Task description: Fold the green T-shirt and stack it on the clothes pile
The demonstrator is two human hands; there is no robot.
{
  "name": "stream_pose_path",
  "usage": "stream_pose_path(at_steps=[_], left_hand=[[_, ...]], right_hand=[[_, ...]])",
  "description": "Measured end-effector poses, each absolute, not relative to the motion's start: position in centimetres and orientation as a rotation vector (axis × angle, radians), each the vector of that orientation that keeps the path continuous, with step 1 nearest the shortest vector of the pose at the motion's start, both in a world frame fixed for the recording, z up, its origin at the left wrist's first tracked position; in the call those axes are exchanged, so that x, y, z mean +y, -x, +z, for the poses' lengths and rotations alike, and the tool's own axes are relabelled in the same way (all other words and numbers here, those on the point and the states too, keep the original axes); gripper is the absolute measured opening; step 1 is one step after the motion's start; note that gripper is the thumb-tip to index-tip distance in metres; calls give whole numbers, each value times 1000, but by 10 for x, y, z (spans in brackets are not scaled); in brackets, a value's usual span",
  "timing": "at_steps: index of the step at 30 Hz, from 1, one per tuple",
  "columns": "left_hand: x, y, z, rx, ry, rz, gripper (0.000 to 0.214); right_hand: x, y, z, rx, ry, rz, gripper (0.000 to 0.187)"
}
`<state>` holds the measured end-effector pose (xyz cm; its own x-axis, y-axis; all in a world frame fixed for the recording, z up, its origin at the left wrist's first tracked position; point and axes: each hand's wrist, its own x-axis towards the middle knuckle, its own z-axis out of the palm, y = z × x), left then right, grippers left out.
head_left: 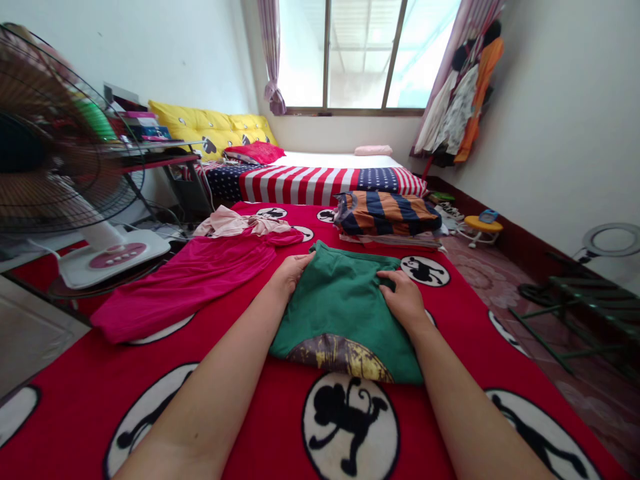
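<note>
Left hand [296, 272]: just left of centre, not every finger shows; its grip cannot be made out.
Right hand [406, 300]: toward four o'clock, fingers partly hidden; grip likewise unclear.
Forearms: cut off by the bottom edge, at seven and between four and five.
Green garment [345, 293]: dark-and-gold print toward six o'clock, cut short by the fold.
Folded pile [387, 215]: toward two o'clock, lower layers mostly hidden.
Fan [60, 150]: between nine and ten, blades blurred, cage cut by the left edge.
Ring light [613, 228]: three o'clock, cropped at right.
Blue object [489, 216]: near three, too small to identify.
</note>
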<state>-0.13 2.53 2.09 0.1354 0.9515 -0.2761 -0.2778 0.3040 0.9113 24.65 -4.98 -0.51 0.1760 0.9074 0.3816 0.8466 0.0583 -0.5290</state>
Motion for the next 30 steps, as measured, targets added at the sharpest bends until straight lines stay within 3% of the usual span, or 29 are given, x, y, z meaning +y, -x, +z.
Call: stream_pose_path(at_steps=[13, 22, 26, 30], left_hand=[[43, 8, 2, 1281, -1146, 1503, 29], [44, 17, 1, 1475, -1442, 1501, 19], [29, 5, 22, 1463, -1876, 1484, 21], [14, -16, 31, 1147, -2244, 1148, 24]], right_hand=[[-47, -247, -8, -1607, 1773, 85, 40], [-46, -248, -9, -1527, 1771, 133, 51], [-43, -252, -7, -1397, 1656, 325, 56], [-37, -259, -10, -1259, 1282, 751, 64]])
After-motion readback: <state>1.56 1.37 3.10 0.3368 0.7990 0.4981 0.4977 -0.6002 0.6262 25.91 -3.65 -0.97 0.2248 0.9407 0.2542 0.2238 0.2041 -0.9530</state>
